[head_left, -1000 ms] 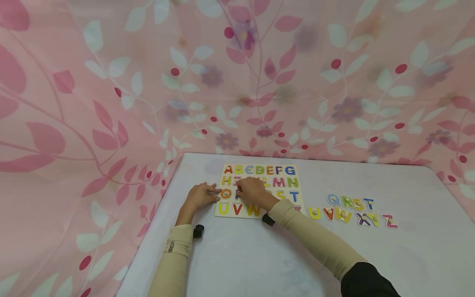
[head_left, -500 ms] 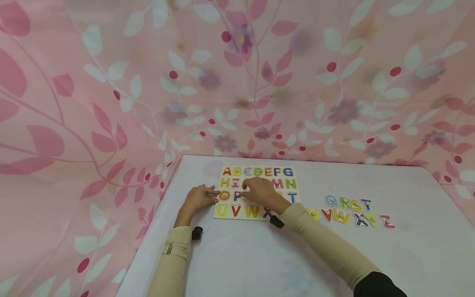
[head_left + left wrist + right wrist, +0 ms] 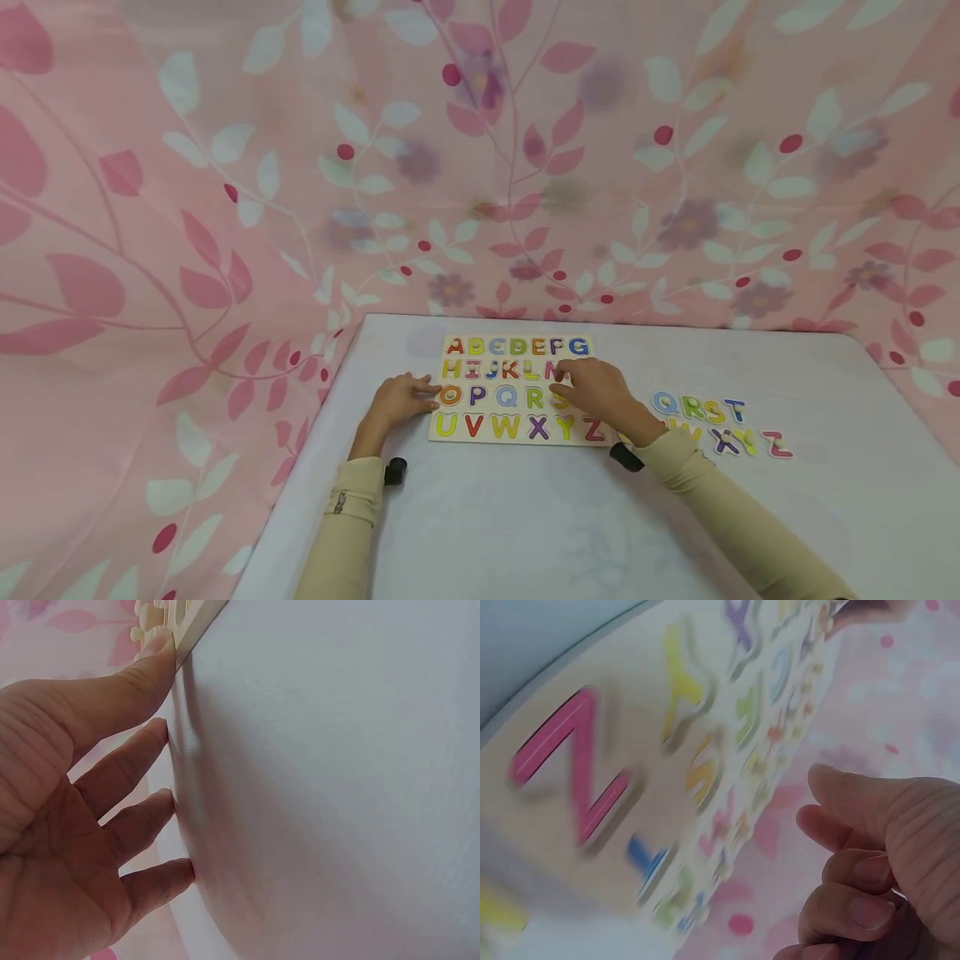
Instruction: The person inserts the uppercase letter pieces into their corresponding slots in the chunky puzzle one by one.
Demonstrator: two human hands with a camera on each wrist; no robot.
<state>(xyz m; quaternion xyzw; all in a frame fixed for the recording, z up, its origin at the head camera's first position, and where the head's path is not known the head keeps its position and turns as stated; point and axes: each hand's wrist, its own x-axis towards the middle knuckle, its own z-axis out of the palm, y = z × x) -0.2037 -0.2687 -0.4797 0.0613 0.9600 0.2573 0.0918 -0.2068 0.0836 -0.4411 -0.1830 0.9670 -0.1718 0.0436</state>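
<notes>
A cream wooden alphabet puzzle board (image 3: 491, 410) lies on the table, with rows of coloured letters A to Z. Upper letters carry small knobs; the purple P (image 3: 477, 396) sits in the third row beside the orange O (image 3: 450, 396). My left hand (image 3: 399, 403) rests at the board's left edge, thumb touching it in the left wrist view, fingers spread. Above the board's right part is my right hand (image 3: 603, 392), fingers loosely bent and nothing held; it hides part of the M, N, S and T area. The right wrist view shows this hand (image 3: 877, 862) apart from the board.
Loose knobbed letter pieces lie right of the board: a blue Q (image 3: 666, 404), a green R (image 3: 692, 407), a yellow S, a blue T, and a lower row ending with a pink Z (image 3: 777, 444). My right wrist partly covers that row. A pink floral cloth (image 3: 480, 167) hangs behind.
My right hand has lifted away from the P slot and moved right across the board, uncovering the J, K, L, Q and R area. The left hand stays at the board's edge.
</notes>
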